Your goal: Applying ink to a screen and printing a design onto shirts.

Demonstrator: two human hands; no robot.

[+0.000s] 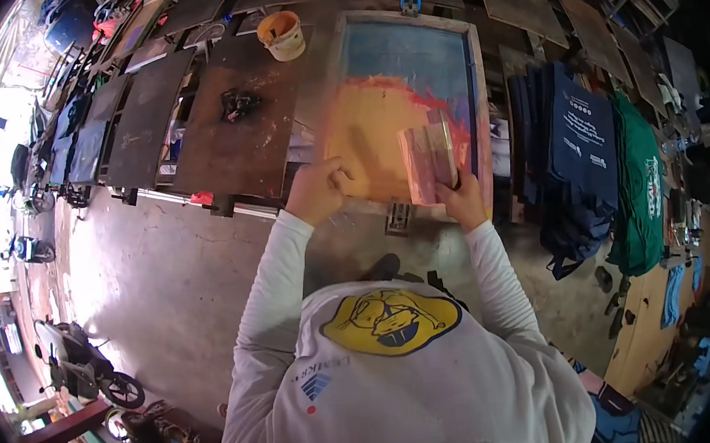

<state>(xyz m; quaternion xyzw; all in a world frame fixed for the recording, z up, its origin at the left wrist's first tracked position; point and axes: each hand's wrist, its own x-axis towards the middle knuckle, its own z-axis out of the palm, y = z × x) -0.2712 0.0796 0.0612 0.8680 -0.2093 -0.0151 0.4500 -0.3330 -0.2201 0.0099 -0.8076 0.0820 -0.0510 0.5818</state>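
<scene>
A screen-printing frame [475, 65] lies before me, its mesh smeared with yellow-orange ink and a red band below a blue-grey far part. In my right hand [466, 202] is a wide squeegee [429, 163], tilted over the near right of the mesh, the fingers closed round its right end. My left hand [315, 193] rests at the frame's near left corner with curled fingers, apparently gripping its edge; some fingertips are hidden. A metal hinge clamp [398, 216] sits at the near edge of the frame, and a blue clip [410, 4] at the far edge.
Left of the frame is a dark, stained board [234, 122], with an ink-marked bucket [281, 36] at its far end. Navy printed bags [577, 132] and green ones [642, 185] hang at right. Motorcycles [87, 367] stand on the concrete floor [173, 282] at left.
</scene>
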